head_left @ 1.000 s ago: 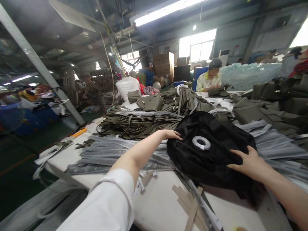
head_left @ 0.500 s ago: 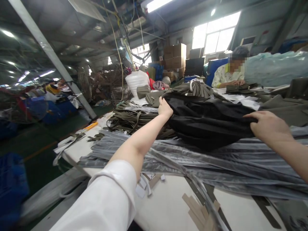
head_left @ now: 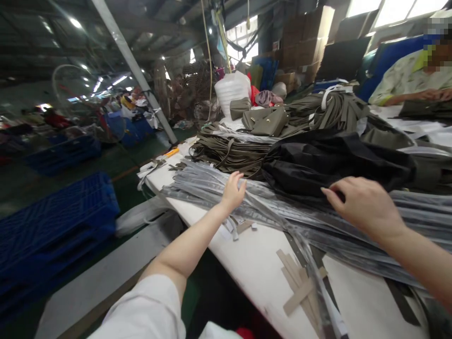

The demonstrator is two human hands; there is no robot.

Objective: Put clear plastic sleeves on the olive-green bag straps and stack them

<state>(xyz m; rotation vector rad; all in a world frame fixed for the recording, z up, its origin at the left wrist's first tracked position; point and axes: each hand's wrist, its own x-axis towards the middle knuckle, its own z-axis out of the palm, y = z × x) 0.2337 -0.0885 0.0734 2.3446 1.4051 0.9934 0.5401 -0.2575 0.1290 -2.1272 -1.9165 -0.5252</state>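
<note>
My left hand (head_left: pixel 233 190) hovers with fingers apart over a spread of grey strips in clear plastic (head_left: pixel 212 188) on the white table (head_left: pixel 261 273). My right hand (head_left: pixel 363 205) is open too, palm down, just in front of a black fabric bundle (head_left: pixel 332 162) that lies farther back on the table. Neither hand holds anything. Olive-green straps (head_left: pixel 233 150) are heaped behind the grey strips.
Tan cardboard strips (head_left: pixel 300 292) lie on the near table edge. Olive bags (head_left: pixel 268 122) and a white sack (head_left: pixel 231 89) stand at the back. A co-worker in a light shirt (head_left: pixel 406 77) sits at far right. Blue crates (head_left: pixel 52 226) sit on the floor at left.
Both hands lifted the black bundle, set it farther back and let go. They have drawn back toward me over the grey strips. The view has swung left and down.
</note>
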